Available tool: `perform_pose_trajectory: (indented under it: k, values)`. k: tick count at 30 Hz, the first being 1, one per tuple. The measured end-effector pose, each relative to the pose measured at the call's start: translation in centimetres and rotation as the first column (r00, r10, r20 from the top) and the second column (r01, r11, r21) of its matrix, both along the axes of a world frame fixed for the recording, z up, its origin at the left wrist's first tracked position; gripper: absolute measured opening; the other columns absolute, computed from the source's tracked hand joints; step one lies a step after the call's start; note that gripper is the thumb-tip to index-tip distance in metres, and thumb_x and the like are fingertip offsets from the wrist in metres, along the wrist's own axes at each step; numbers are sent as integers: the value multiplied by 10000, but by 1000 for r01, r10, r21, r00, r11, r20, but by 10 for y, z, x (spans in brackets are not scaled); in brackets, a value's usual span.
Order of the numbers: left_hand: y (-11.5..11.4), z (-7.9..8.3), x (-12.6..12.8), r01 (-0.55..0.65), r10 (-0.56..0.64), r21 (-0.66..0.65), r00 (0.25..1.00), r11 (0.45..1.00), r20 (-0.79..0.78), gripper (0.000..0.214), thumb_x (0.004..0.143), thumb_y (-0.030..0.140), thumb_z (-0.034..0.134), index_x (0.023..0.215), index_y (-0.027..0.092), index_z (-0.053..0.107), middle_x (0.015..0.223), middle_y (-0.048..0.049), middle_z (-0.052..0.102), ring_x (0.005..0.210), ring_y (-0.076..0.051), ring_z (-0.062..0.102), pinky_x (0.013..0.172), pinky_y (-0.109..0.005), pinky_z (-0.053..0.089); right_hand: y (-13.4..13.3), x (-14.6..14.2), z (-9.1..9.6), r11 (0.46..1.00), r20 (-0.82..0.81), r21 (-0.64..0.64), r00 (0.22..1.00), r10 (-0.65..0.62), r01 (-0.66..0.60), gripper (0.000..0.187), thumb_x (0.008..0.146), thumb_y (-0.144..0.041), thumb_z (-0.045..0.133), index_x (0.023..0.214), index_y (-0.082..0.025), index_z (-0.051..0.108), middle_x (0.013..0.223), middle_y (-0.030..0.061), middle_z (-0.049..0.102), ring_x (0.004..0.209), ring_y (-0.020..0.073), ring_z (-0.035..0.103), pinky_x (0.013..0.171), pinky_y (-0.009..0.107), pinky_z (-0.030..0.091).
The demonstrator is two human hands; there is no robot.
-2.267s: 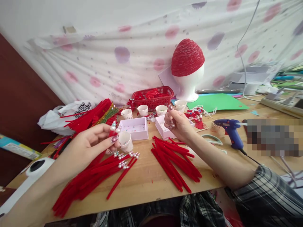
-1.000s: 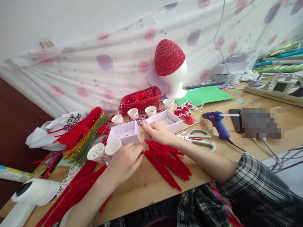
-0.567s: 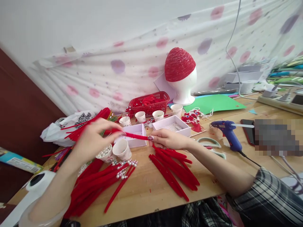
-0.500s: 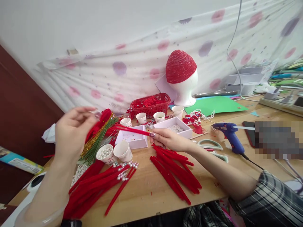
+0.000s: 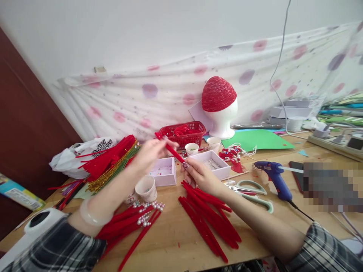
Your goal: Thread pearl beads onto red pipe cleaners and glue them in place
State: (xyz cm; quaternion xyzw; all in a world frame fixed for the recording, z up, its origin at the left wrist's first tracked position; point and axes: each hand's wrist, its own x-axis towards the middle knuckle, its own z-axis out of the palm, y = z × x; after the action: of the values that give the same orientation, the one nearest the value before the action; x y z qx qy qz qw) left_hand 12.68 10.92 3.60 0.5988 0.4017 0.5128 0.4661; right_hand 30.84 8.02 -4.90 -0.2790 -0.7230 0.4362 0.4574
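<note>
My right hand point(image 5: 200, 173) pinches the lower end of a red chenille stem point(image 5: 176, 154), which slants up and to the left above the table. Near the stem's upper end is my left hand point(image 5: 150, 153), blurred, its fingers closed around the stem. Below my right hand lies a fan of red chenille stems point(image 5: 208, 217). A second bunch point(image 5: 121, 226), tipped with pearl beads point(image 5: 144, 219), lies beneath my left forearm. Just behind the hands stand a white box with small beads point(image 5: 163, 172) and another white box point(image 5: 222, 172).
A paper cup point(image 5: 146, 190) stands left of centre. Scissors point(image 5: 252, 192) and a blue glue gun point(image 5: 273, 179) lie to the right. Behind are a red basket point(image 5: 198, 140), a foam head point(image 5: 222, 122) with a red cap point(image 5: 218, 94), and green paper point(image 5: 258, 139).
My left hand has moved right, from beside the bundles to the far end of the stem. The stem in my right hand now slants more steeply. The view has tilted up slightly.
</note>
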Motion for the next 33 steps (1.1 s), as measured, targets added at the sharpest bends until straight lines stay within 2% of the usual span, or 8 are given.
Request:
perform_pose_trajectory:
  k: [4, 6, 10, 14, 17, 23, 27, 33]
  values:
    - [25, 59, -59, -295, 271, 95, 939, 951, 210, 233, 990, 238, 468, 818, 191, 619, 684, 61, 696, 784, -57, 648, 819, -186, 480, 4, 2, -3, 999, -25, -20, 998, -51, 50, 280, 988, -432, 402, 829, -212, 471, 526, -75, 458, 422, 99, 421, 439, 228, 344]
    - [26, 66, -77, -375, 353, 50, 904, 926, 243, 160, 969, 266, 539, 839, 199, 603, 588, 110, 639, 670, -23, 619, 744, -142, 464, 5, 1, -5, 998, -33, -24, 998, -62, 61, 283, 985, -439, 406, 834, -210, 477, 527, -72, 466, 426, 101, 429, 432, 224, 347]
    - [4, 24, -58, -212, 222, -105, 970, 972, 95, 155, 794, 263, 754, 742, 166, 645, 527, 56, 641, 524, -97, 614, 619, -237, 513, 4, 0, -8, 997, -33, -15, 997, -72, 71, 264, 986, -421, 427, 850, -207, 501, 534, -65, 479, 449, 105, 446, 441, 221, 358]
    - [-22, -21, 2, 92, -89, -227, 996, 969, 24, 89, 696, 152, 812, 731, 133, 732, 802, -78, 784, 831, -260, 738, 768, -355, 576, 3, -3, -10, 999, -9, -9, 999, -43, 43, 279, 961, -446, 484, 808, -213, 500, 526, -59, 510, 445, 107, 466, 455, 227, 374]
    - [-14, -11, 15, 114, -98, -178, 991, 977, 93, 170, 858, 147, 651, 703, 121, 717, 781, -74, 782, 861, -236, 743, 857, -351, 570, 3, -3, -10, 999, -2, -36, 1000, 6, -6, 337, 950, -522, 464, 817, -213, 495, 511, -52, 535, 398, 108, 463, 413, 225, 365]
    - [16, 37, -44, -177, 170, 9, 957, 984, 233, 211, 959, 133, 499, 845, 155, 675, 834, -18, 770, 740, -64, 711, 738, -162, 547, 8, 0, -7, 996, -60, -82, 997, 42, -47, 416, 939, -612, 422, 867, -208, 490, 565, -25, 598, 380, 110, 497, 402, 229, 379]
    - [5, 16, -47, -99, 101, -25, 990, 995, 103, 167, 785, 124, 734, 951, 131, 719, 854, -62, 774, 657, -124, 704, 655, -246, 572, 8, 0, -9, 995, -31, -85, 998, 59, -61, 403, 926, -592, 484, 851, -198, 528, 581, -13, 615, 443, 122, 532, 466, 247, 420]
    - [-8, -7, -24, 4, -4, -5, 997, 1000, -75, 124, 671, 117, 780, 791, 133, 752, 754, -39, 762, 660, -127, 678, 694, -257, 548, 2, -4, -9, 985, 48, -135, 993, 111, -104, 401, 895, -582, 561, 887, -182, 551, 650, 6, 641, 583, 142, 579, 605, 282, 463]
